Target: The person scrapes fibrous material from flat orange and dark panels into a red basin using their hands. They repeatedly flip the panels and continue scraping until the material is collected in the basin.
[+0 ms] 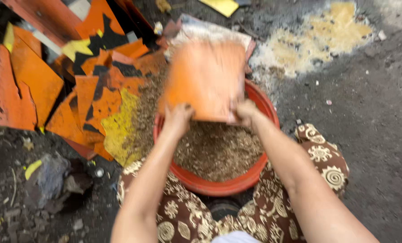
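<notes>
Gripping the lower edge of a blurred orange sheet, the left hand and right hand each have their fingers clenched on a bottom corner, holding it tilted above the red basin of brownish granular material that sits between the person's patterned knees. Judging by the tilt, the sheet could slip or tip sideways and scatter grains over the rim onto the dark ground, toward the heap of broken orange and yellow pieces beyond the basin.
</notes>
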